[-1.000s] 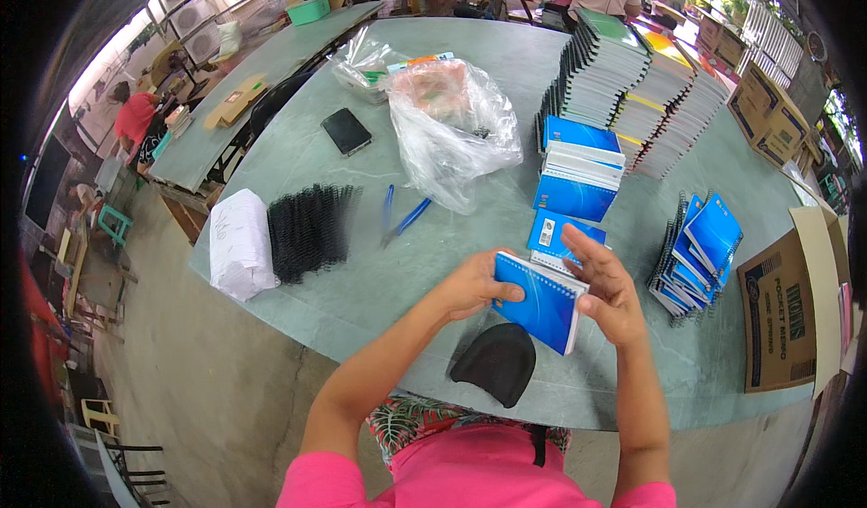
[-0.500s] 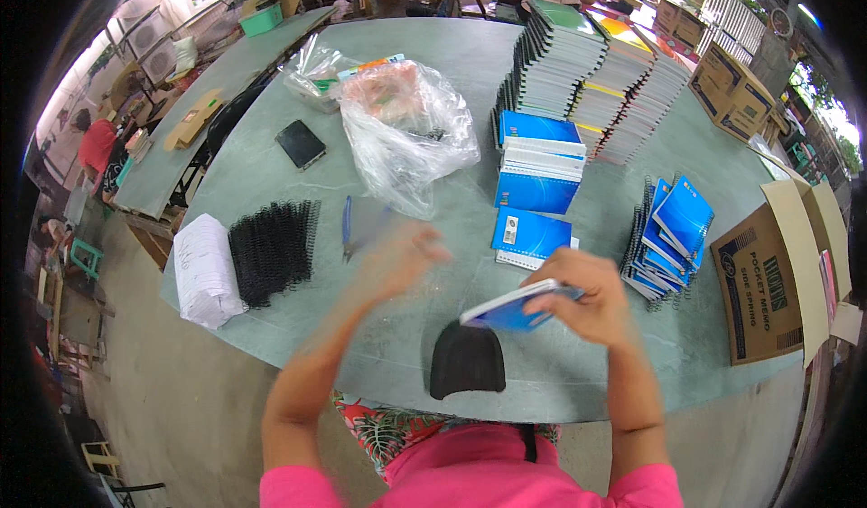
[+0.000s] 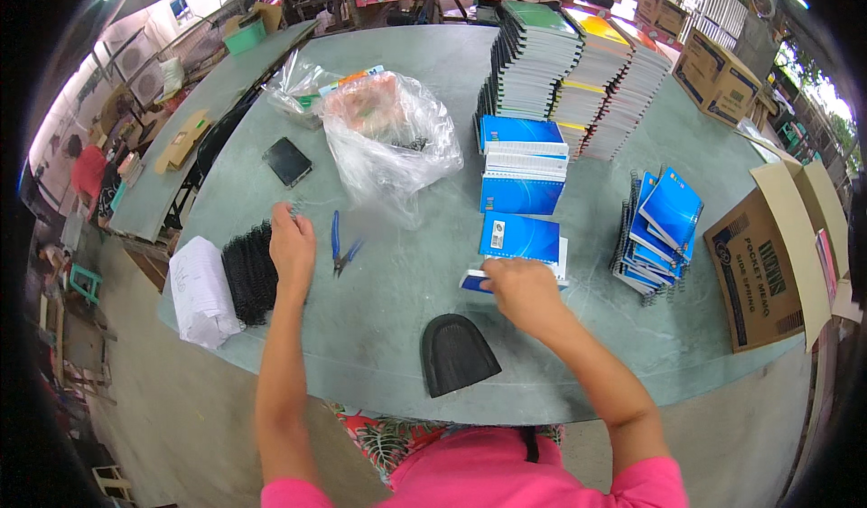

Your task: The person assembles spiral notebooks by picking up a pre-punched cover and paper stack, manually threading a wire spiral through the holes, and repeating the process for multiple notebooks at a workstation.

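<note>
My left hand (image 3: pixel 293 248) is at the right edge of a row of black spiral binding coils (image 3: pixel 246 273), fingers pinched together; whether a coil is between them is hidden. My right hand (image 3: pixel 524 293) grips a small blue-covered memo pad (image 3: pixel 475 279), low at the near end of a stack. Just beyond it lie blue memo pads (image 3: pixel 526 235), with a taller stack of blue memo pads (image 3: pixel 524 194) behind. Between my hands rest blue-handled pliers (image 3: pixel 338 248). A black, round-topped pad (image 3: pixel 459 356) lies near the table's front edge.
Left of the coils is a white paper-wrapped bundle (image 3: pixel 200 293). Beyond are a dark flat rectangular object (image 3: pixel 287 162) and a clear plastic bag (image 3: pixel 388 151). Tall notebook stacks (image 3: pixel 542 56), spiral-bound blue memo pads (image 3: pixel 664 228) and an open cardboard box (image 3: pixel 759 269) stand to the right.
My left hand has moved left from the table's middle to the coils. My right hand has carried the memo pad forward and lowered it at the stack's near end.
</note>
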### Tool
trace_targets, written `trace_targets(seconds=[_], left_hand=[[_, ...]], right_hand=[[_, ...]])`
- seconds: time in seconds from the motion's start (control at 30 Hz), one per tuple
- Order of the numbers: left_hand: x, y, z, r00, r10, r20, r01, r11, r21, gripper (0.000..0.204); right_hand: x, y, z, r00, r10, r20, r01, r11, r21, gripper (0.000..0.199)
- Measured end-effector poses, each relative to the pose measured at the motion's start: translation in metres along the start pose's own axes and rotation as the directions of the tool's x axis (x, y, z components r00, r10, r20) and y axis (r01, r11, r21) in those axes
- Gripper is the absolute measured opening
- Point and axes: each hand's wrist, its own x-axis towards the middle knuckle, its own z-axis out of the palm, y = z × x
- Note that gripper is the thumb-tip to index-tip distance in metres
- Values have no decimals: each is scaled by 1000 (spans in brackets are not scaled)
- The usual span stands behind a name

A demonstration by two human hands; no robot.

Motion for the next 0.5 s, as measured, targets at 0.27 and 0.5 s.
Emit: trace_targets(seconds=[0.27,0.5], left_hand=[[-103,107,-23,545,529,651,-448,840,-306,36],[-109,121,-21,830,439,344,-99,723,-684,22]], right_hand=[[9,-3,18,996,82,-31,-78,991,105,15],[7,-8,17,998,56,-9,-55,997,59,16]])
